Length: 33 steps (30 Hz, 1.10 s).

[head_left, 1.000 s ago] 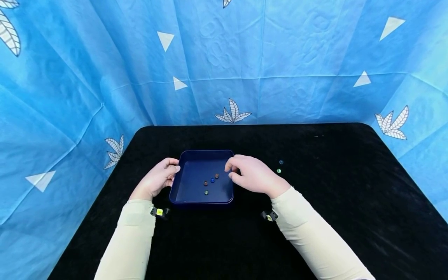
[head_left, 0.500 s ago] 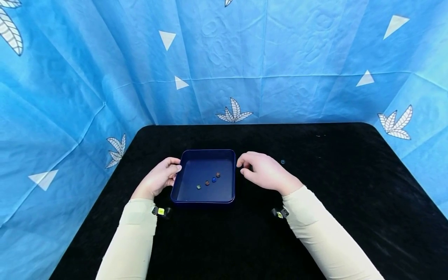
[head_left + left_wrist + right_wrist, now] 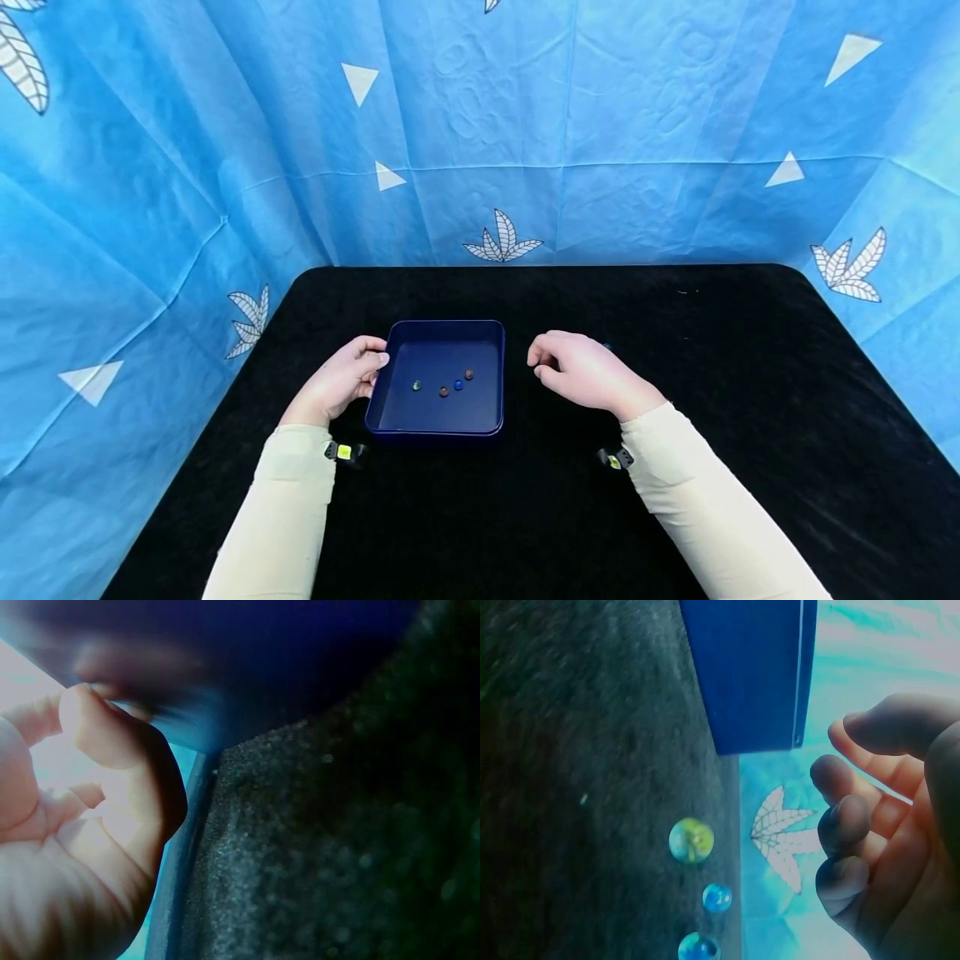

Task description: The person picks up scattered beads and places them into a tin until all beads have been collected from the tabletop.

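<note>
My left hand [image 3: 337, 379] grips the left side of a shallow, dark blue square tray [image 3: 420, 423], thumb at the rim. Several glass marbles lie in it: a green one [image 3: 417, 386] on the left, a blue one [image 3: 459, 385] and brown ones, such as this brown marble [image 3: 469, 374]. To the right of the tray, apart from it, my right hand [image 3: 588, 372] hovers with loosely curled fingers and nothing visible between them. In the right wrist view, a yellow-green marble [image 3: 691, 841] and two blue marbles, one of them this small blue marble [image 3: 717, 898], sit on the table below that hand.
Black cloth covers the table [image 3: 750, 433]. A blue curtain [image 3: 637, 100] with white leaf and triangle prints hangs behind and at the sides. In the head view, my right hand hides most of the loose marbles.
My right hand has moved right, from over the tray's right edge to beside it. The green marble in the tray has rolled left and away from me. My left hand keeps its grip.
</note>
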### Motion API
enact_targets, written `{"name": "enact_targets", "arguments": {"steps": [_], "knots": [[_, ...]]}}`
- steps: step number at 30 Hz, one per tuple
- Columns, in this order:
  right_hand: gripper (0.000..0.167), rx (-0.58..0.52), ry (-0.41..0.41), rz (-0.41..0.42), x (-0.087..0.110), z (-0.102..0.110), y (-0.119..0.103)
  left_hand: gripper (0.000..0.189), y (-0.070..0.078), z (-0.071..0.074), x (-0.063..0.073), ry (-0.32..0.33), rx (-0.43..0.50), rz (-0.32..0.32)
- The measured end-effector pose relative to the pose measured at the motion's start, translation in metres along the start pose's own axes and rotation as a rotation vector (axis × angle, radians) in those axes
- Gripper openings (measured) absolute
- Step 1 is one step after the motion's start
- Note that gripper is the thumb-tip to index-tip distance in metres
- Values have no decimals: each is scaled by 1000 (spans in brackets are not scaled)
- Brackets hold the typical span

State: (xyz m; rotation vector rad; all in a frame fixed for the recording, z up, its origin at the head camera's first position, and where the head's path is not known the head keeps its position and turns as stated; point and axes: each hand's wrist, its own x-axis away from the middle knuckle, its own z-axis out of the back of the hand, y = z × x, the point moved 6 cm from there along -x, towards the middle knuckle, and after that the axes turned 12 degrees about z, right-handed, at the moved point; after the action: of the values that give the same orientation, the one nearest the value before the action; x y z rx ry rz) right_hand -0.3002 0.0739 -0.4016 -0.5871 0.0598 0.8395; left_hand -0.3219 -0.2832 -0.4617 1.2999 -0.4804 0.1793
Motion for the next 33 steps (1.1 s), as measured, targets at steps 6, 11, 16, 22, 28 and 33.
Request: {"name": "enact_targets", "arguments": {"steps": [6, 11, 16, 22, 28, 33], "knots": [[10, 13, -25, -22, 8, -1, 9, 41, 0, 1, 2, -2, 0, 1], [9, 32, -67, -34, 17, -3, 18, 42, 0, 1, 4, 0, 2, 4], [9, 42, -107, -61, 25, -4, 25, 43, 1, -1, 3, -8, 0, -10], [13, 33, -149, -75, 31, -5, 29, 41, 4, -3, 1, -7, -5, -11], [14, 18, -186, -92, 33, -9, 33, 42, 3, -2, 1, -3, -9, -1], [13, 6, -231, -100, 33, -15, 32, 42, 1, -1, 1, -4, -20, 0]]}}
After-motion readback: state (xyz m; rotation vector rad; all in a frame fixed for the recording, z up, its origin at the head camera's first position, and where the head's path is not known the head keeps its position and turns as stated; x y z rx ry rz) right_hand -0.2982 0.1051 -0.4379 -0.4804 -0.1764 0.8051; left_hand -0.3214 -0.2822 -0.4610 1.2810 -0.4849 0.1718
